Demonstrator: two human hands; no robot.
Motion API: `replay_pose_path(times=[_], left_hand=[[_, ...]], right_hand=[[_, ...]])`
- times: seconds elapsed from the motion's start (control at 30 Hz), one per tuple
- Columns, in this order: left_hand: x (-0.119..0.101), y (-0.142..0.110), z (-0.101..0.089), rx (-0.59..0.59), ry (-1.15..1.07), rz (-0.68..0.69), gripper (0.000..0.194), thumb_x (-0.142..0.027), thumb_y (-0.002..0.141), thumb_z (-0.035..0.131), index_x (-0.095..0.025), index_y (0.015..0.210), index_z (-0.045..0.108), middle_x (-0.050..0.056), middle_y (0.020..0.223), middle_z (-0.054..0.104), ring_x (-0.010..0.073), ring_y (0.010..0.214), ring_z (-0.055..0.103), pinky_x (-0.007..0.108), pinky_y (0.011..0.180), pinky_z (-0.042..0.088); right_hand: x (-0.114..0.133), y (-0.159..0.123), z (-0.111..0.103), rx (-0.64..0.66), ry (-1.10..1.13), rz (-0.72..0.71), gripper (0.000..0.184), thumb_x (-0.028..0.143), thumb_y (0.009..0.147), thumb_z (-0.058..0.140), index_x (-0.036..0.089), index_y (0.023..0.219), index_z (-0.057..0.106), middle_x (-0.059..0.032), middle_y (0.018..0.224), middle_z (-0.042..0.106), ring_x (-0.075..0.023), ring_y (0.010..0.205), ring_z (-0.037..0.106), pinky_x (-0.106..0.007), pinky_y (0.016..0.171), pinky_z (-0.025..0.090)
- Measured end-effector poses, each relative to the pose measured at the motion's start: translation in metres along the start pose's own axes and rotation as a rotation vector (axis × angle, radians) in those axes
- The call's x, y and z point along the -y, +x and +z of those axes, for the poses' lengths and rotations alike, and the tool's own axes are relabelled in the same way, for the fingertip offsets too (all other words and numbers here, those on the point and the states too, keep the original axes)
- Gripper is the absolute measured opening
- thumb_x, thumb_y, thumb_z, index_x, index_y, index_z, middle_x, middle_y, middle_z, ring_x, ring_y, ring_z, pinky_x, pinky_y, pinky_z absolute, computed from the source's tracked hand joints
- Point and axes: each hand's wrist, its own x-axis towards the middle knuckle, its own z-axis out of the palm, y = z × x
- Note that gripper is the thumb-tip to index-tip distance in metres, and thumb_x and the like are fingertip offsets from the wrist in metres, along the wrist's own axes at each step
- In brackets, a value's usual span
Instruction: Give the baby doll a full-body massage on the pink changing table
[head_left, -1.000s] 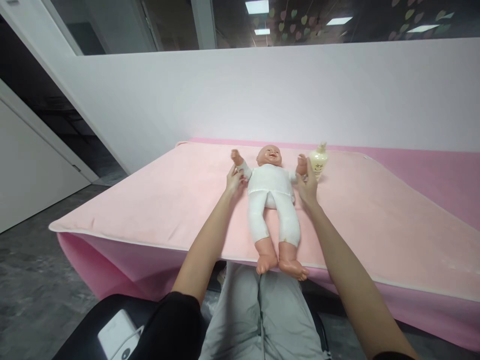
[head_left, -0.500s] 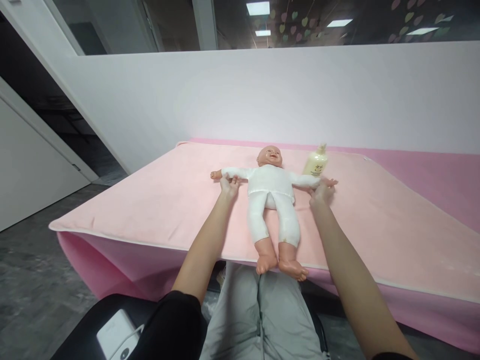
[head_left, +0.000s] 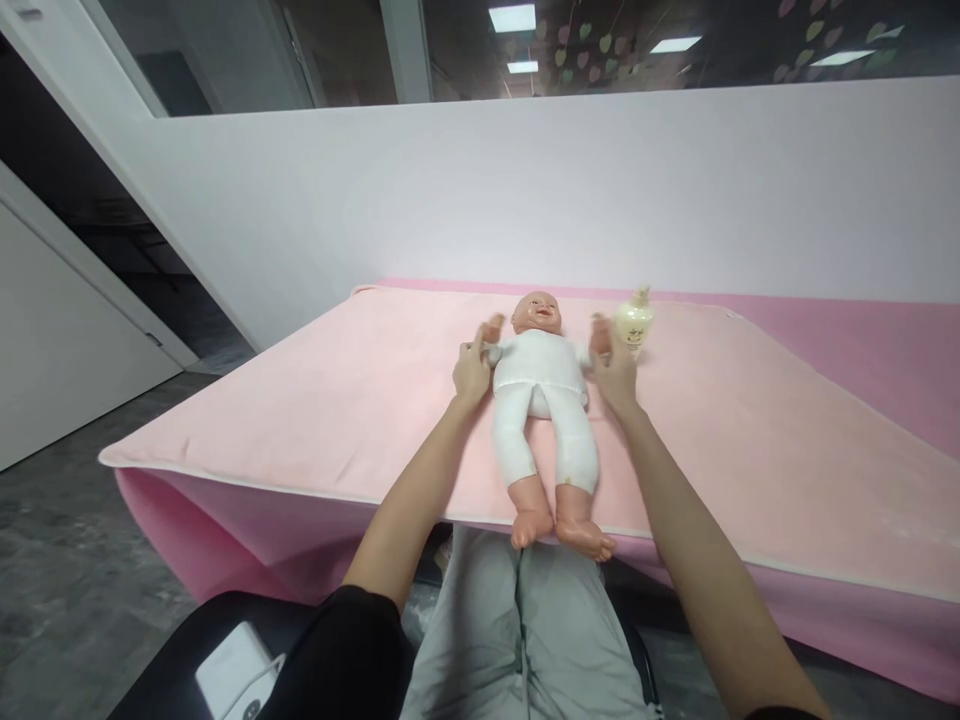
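Observation:
A baby doll in white clothes lies on its back on a pink-covered table, its feet over the near edge. My left hand is closed round the doll's raised arm on the left side. My right hand grips the doll's other arm, lifted up on the right side. A pale yellow lotion bottle stands just behind my right hand, near the doll's head.
A white partition wall rises behind the table. The pink cover stretches far to the right. My grey-trousered legs sit under the table's near edge. A white device with a cable rests at lower left on a dark seat.
Half a second ago the doll's arms were spread flat out to the sides. Both my hands have since brought them in and up beside its head.

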Motion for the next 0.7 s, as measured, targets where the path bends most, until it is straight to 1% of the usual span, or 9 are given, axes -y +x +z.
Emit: replay_pose_path(times=[0.03, 0.07, 0.1, 0.17, 0.27, 0.4, 0.5, 0.6, 0.7], left_hand=[[-0.003, -0.003, -0.001, 0.067, 0.165, 0.075, 0.051, -0.029, 0.092, 0.041, -0.039, 0.141, 0.036, 0.007, 0.122, 0.049, 0.0190, 0.091, 0.061, 0.030, 0.076, 0.046], [-0.006, -0.006, -0.001, 0.117, 0.252, 0.122, 0.049, -0.031, 0.092, 0.041, -0.041, 0.140, 0.039, 0.006, 0.124, 0.046, 0.0188, 0.090, 0.061, 0.030, 0.075, 0.046], [-0.009, -0.008, 0.000, 0.148, 0.313, 0.150, 0.047, -0.032, 0.093, 0.040, -0.042, 0.139, 0.039, 0.006, 0.124, 0.045, 0.0182, 0.088, 0.061, 0.029, 0.073, 0.046], [-0.012, -0.010, 0.001, 0.159, 0.368, 0.172, 0.047, -0.034, 0.094, 0.037, -0.043, 0.140, 0.037, 0.006, 0.122, 0.044, 0.0179, 0.087, 0.061, 0.029, 0.071, 0.046], [-0.012, -0.011, 0.001, 0.156, 0.380, 0.183, 0.046, -0.036, 0.095, 0.037, -0.043, 0.140, 0.036, 0.007, 0.118, 0.045, 0.0187, 0.087, 0.061, 0.029, 0.070, 0.046], [-0.007, -0.009, -0.001, 0.142, 0.300, 0.169, 0.046, -0.036, 0.095, 0.034, -0.042, 0.140, 0.037, 0.007, 0.120, 0.045, 0.0188, 0.085, 0.062, 0.029, 0.070, 0.046], [-0.003, -0.005, -0.002, 0.078, 0.152, 0.166, 0.049, -0.031, 0.094, 0.037, -0.038, 0.142, 0.036, 0.008, 0.120, 0.048, 0.0188, 0.084, 0.062, 0.030, 0.071, 0.047], [0.002, 0.002, -0.002, -0.042, -0.100, 0.188, 0.051, -0.027, 0.092, 0.042, -0.034, 0.142, 0.036, 0.007, 0.115, 0.054, 0.0180, 0.084, 0.061, 0.030, 0.074, 0.047], [0.007, 0.013, 0.001, -0.169, -0.443, 0.066, 0.053, -0.027, 0.090, 0.048, -0.030, 0.142, 0.036, 0.008, 0.111, 0.058, 0.0125, 0.068, 0.060, 0.025, 0.064, 0.047]], right_hand=[[0.002, -0.002, 0.001, 0.121, -0.114, -0.075, 0.058, 0.017, 0.082, 0.044, 0.022, 0.139, 0.044, -0.0114, 0.109, 0.058, -0.0221, 0.089, 0.051, -0.038, 0.084, 0.045], [0.003, -0.004, 0.003, 0.210, -0.214, -0.127, 0.054, 0.016, 0.083, 0.043, 0.023, 0.137, 0.049, -0.0121, 0.105, 0.058, -0.0232, 0.089, 0.049, -0.039, 0.085, 0.043], [0.004, -0.006, 0.004, 0.259, -0.294, -0.155, 0.052, 0.016, 0.085, 0.041, 0.024, 0.135, 0.051, -0.0126, 0.102, 0.057, -0.0240, 0.089, 0.048, -0.039, 0.085, 0.042], [0.005, -0.008, 0.006, 0.273, -0.390, -0.163, 0.050, 0.018, 0.088, 0.037, 0.026, 0.136, 0.050, -0.0128, 0.100, 0.055, -0.0247, 0.089, 0.045, -0.039, 0.085, 0.040], [0.004, -0.009, 0.007, 0.273, -0.431, -0.170, 0.052, 0.019, 0.089, 0.036, 0.028, 0.139, 0.046, -0.0117, 0.099, 0.054, -0.0242, 0.088, 0.044, -0.037, 0.085, 0.040], [-0.003, -0.007, 0.009, 0.247, -0.361, -0.164, 0.056, 0.016, 0.084, 0.039, 0.026, 0.140, 0.045, -0.0116, 0.102, 0.056, -0.0249, 0.094, 0.046, -0.040, 0.088, 0.041], [-0.009, -0.001, 0.009, 0.098, -0.103, -0.102, 0.061, 0.019, 0.080, 0.045, 0.021, 0.140, 0.043, -0.0110, 0.113, 0.058, -0.0241, 0.101, 0.050, -0.041, 0.092, 0.042], [-0.013, 0.009, 0.005, -0.161, 0.215, 0.030, 0.069, 0.023, 0.076, 0.049, 0.021, 0.144, 0.034, -0.0092, 0.131, 0.051, -0.0211, 0.108, 0.053, -0.038, 0.091, 0.046], [-0.021, 0.015, 0.001, -0.355, 0.441, 0.156, 0.074, 0.026, 0.075, 0.050, 0.024, 0.146, 0.026, -0.0088, 0.140, 0.043, -0.0207, 0.116, 0.052, -0.037, 0.088, 0.050]])
